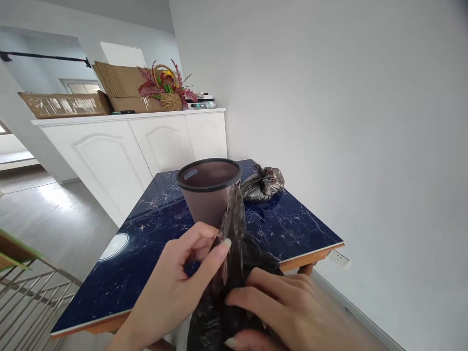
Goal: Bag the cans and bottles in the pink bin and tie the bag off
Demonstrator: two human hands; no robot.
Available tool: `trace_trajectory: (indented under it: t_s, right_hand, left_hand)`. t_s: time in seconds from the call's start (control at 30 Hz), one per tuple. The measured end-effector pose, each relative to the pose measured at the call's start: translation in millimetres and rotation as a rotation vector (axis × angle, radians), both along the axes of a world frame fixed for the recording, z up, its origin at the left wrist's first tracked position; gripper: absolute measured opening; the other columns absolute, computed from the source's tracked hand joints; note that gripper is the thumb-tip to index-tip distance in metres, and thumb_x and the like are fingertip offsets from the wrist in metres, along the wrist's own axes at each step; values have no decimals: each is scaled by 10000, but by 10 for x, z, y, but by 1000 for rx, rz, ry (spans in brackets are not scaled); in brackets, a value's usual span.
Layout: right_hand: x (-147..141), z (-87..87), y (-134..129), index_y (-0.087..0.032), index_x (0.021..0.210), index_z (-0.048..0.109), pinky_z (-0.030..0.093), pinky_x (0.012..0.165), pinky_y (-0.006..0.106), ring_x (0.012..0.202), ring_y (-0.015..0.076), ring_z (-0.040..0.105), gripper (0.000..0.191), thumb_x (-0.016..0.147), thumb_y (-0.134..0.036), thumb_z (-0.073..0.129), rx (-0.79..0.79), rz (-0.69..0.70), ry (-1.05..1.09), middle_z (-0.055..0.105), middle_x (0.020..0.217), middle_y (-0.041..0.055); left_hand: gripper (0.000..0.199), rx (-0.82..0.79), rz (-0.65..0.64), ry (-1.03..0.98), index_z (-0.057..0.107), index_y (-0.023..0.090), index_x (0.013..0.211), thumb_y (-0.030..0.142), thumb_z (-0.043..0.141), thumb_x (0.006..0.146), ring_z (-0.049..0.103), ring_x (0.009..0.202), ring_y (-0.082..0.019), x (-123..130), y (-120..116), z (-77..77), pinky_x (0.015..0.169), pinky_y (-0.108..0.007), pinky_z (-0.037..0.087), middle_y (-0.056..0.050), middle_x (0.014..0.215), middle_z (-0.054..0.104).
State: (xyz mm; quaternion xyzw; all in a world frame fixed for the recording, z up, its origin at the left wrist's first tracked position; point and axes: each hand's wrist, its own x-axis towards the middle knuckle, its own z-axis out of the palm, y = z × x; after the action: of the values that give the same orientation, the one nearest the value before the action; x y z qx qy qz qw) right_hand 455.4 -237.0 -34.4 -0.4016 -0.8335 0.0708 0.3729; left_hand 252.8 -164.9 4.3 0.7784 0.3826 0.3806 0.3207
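Near the table's front edge I hold a black plastic garbage bag (pixel 219 312) that hangs down in folds, one part sticking up to a point. My left hand (pixel 179 278) pinches its upper part between thumb and fingers. Lower down on the right, my right hand (pixel 281 307) has its fingers curled into the plastic. Just behind the bag stands a brownish trash can (pixel 204 204) with a dark rim, upright, its inside partly visible. To the can's right lies a filled black bag (pixel 265 184), tied in a knot on top.
The dark blue marble-patterned table (pixel 146 243) has a wooden edge. Behind it is a white cabinet (pixel 102 151) bearing cardboard boxes (pixel 69 105) and a flower basket (pixel 171 101). A metal rack (pixel 32 297) stands at lower left; a power outlet (pixel 339 258) is low on the right wall.
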Motion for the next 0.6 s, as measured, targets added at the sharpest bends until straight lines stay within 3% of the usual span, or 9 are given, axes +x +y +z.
trace_trajectory:
  t_s: [0.1,0.2,0.3,0.43,0.5,0.6]
  right_hand:
    - [123,-109,56,-247,995,721,507,591,265,689,150,729,397,1163,-426,409,-38,-46,-18,750,877,13]
    - [244,-181,50,-254,1036,705,532,662,254,772,150,743,329,1159,-334,411,-139,-88,44,766,968,22]
    - [261,-242,31,-255,1025,661,520,614,232,700,140,698,244,1110,-450,540,-351,-142,243,748,886,8]
    - [69,-302,85,-236,992,651,483,530,204,656,138,659,500,934,-733,677,-643,47,516,729,827,11]
    - [-61,-312,142,-228,918,654,458,520,193,637,126,630,498,904,-722,712,-634,97,560,702,776,-2]
    - [-168,-288,204,-222,798,607,422,516,192,604,111,576,355,963,-520,710,-499,46,541,641,695,-17]
  left_hand:
    - [374,-78,8,-78,596,251,787,550,619,1010,483,473,-122,-76,46,-50,444,-218,436,49,555,487]
    - [380,-166,42,-168,624,249,811,590,669,972,435,448,-109,-161,99,-122,395,-198,395,52,557,452]
    - [378,-246,37,-202,657,252,848,611,673,964,464,465,-113,-182,123,-175,405,-196,416,38,579,496]
    - [398,-218,-34,-92,644,248,785,605,662,961,479,497,-129,-125,106,-186,422,-211,435,17,593,527]
    - [387,-182,-66,-4,644,250,751,579,674,951,479,510,-133,-121,103,-183,425,-211,435,14,590,524]
    - [387,-197,-86,34,636,258,715,575,684,933,494,512,-143,-203,114,-186,397,-204,424,15,555,508]
